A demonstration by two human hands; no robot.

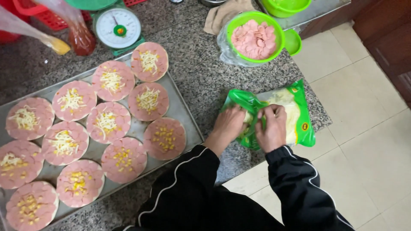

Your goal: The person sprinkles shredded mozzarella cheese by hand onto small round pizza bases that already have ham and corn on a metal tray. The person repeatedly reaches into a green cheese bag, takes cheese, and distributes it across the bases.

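A green plastic bag of shredded white cheese [295,115] lies on the speckled granite counter [201,77], near its front right corner. My left hand [229,126] grips the bag's crumpled green opening. My right hand [270,126] pinches the same opening from the right side. Both arms wear black sleeves with white piping. To the left lies a metal tray [182,109] with several small round pizza bases covered in pink sausage slices. Some bases carry shredded cheese [147,100], others corn kernels [165,137].
A green bowl of pink sausage slices [254,38] stands behind the bag, with another green bowl [286,6] further back. A white dial scale [117,28], sauce bags [79,36] and a beige cloth [222,15] sit at the rear. Beige floor tiles [364,128] lie right.
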